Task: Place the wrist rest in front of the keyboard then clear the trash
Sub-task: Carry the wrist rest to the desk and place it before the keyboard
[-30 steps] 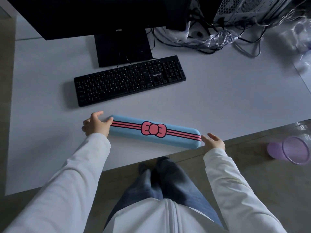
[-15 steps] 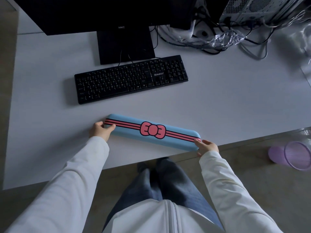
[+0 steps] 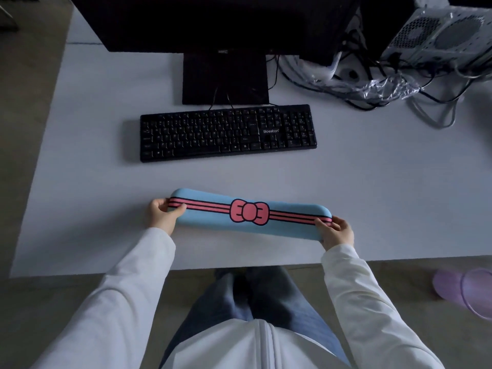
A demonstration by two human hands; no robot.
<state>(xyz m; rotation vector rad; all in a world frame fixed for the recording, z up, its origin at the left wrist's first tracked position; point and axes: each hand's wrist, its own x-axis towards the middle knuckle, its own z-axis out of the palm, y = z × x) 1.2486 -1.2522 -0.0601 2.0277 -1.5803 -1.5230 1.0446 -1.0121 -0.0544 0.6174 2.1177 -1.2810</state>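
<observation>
A long blue wrist rest (image 3: 213,219) with pink stripes and a pink bow is held above the near part of the white desk (image 3: 372,198). My left hand (image 3: 163,214) grips its left end, thumb on top. At the other end my right hand (image 3: 336,233) does the same. The black keyboard (image 3: 226,131) lies farther back, in front of the monitor stand, with a strip of bare desk between it and the wrist rest. Crumpled clear plastic wrap (image 3: 383,87) lies among the cables at the back right.
A black monitor (image 3: 213,22) on its stand (image 3: 225,75) fills the back. A computer case (image 3: 439,35) and tangled cables (image 3: 431,102) crowd the back right corner. A purple waste bin (image 3: 468,291) sits on the floor to the right, below the desk edge.
Both hands closed on the ends of the wrist rest and lifted it off the desk. The view has shifted, so the keyboard sits more squarely ahead.
</observation>
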